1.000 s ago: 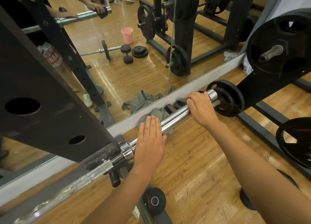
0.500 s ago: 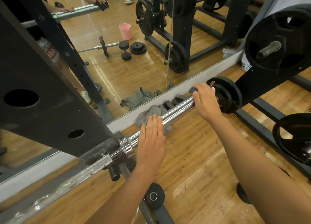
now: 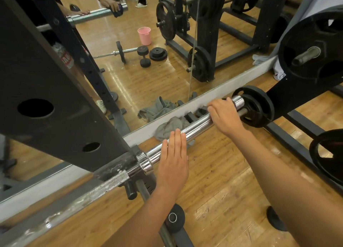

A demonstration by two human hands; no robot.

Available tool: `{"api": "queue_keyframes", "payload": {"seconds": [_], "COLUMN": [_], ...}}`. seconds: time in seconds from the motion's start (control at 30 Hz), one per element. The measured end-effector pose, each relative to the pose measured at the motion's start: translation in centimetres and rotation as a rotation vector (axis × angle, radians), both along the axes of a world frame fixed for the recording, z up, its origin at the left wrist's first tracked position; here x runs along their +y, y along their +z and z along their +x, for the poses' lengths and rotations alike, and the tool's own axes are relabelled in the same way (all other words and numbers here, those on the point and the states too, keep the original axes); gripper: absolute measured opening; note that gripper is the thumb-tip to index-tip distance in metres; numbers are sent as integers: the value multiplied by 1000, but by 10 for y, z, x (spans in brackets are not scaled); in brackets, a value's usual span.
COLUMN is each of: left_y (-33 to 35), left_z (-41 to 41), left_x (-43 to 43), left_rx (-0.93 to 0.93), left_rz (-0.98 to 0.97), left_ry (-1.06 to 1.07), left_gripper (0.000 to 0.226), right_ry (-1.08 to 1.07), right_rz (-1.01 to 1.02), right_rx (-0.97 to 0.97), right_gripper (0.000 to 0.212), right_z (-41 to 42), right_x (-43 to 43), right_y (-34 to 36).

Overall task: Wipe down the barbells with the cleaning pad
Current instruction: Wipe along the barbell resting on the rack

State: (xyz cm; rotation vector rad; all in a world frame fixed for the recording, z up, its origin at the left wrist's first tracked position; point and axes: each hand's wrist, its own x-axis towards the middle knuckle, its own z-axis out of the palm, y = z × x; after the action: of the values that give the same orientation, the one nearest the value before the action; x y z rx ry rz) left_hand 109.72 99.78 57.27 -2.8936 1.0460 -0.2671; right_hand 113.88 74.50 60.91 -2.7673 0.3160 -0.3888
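Gripped the chrome barbell (image 3: pixel 194 128) near its outer end with the right hand (image 3: pixel 225 116), fingers curled over the top of the sleeve. Pressed a dark cleaning pad (image 3: pixel 118 10) to it, plain only in the mirror (image 3: pixel 148 79) reflection. Rested the left hand (image 3: pixel 173 157) flat on the same sleeve nearer the collar, fingers straight and close together, clasping nothing. Had the bar racked level on the black rack upright (image 3: pixel 55 107), its tip just beside a small black plate (image 3: pixel 256 109). Looked down on a grey cloth (image 3: pixel 170 126) crumpled on the wooden floor (image 3: pixel 222 191) under the bar, against the mirror's base, with a pink bucket (image 3: pixel 144 35) in the glass
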Motion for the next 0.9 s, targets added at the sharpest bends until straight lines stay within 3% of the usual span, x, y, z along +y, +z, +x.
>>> {"api": "queue_keyframes", "payload": {"seconds": [0.1,0.3,0.47,0.63,0.8,0.9], "left_y": [3,22,22,21,19,16], "left_z": [-3,13,17,14,13,12], "left_x": [-1,2,0,0,0,2], "left_rx": [30,125,161,175,157,136], "left_rz": [3,-114,-127,-166,-147,-146], "left_ry": [-2,0,69,87,91,91], "left_gripper": [75,66,68,66,63,62], "right_ry": [105,-101,74,-106,93,32], "right_rz": [5,78,51,53,15,47], "right_rx": [33,35,51,68,66,93], "right_gripper": [40,41,42,42,46,46], "right_z": [-6,4,-6,3,-7,-4], "right_x": [-6,-23,-16,-25,-11,-28], "right_y": [8,11,5,20,6,10]}}
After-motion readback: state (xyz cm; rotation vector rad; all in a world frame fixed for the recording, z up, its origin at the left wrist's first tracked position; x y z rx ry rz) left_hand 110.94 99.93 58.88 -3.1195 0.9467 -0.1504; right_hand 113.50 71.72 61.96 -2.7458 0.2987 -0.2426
